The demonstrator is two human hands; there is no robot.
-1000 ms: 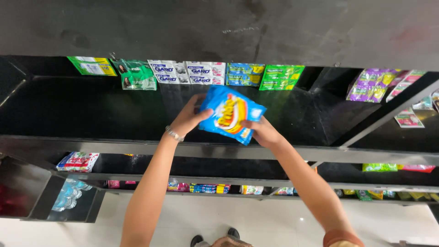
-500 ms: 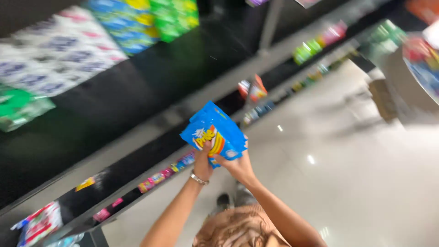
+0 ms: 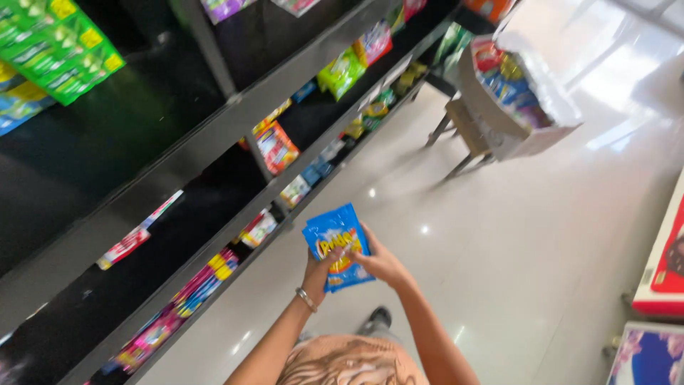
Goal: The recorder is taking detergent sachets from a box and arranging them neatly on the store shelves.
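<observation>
I held a blue snack packet [image 3: 338, 246] in front of me with both hands, over the pale glossy floor [image 3: 513, 235] and just clear of the black shelving [image 3: 214, 135] on my left. My left hand [image 3: 318, 269] gripped the packet from below and behind, its thumb pressed across the yellow print on the front and the fingers curled shut round the lower edge; a thin metal bracelet [image 3: 306, 299] sat on that wrist. My right hand [image 3: 377, 262] closed on the packet's right side, thumb on the front face and fingers wrapped behind it. The packet was tilted, its top corner leaning toward the shelves, and I could not tell whether it was a single packet or a few held together.

The shelves ran away from me at a slant. Green packets [image 3: 60, 46] lay on the top shelf at the far left, a red and orange packet [image 3: 276, 146] stood on a lower shelf near an upright, and a row of pink and yellow small packets [image 3: 178, 306] lined the lowest shelf. Further along, an open cardboard box [image 3: 531, 107] full of colourful snack packets rested on a small stool [image 3: 463, 132] in the aisle, well apart from my hands. My dark shoe [image 3: 375, 319] showed on the floor below the packet.
</observation>
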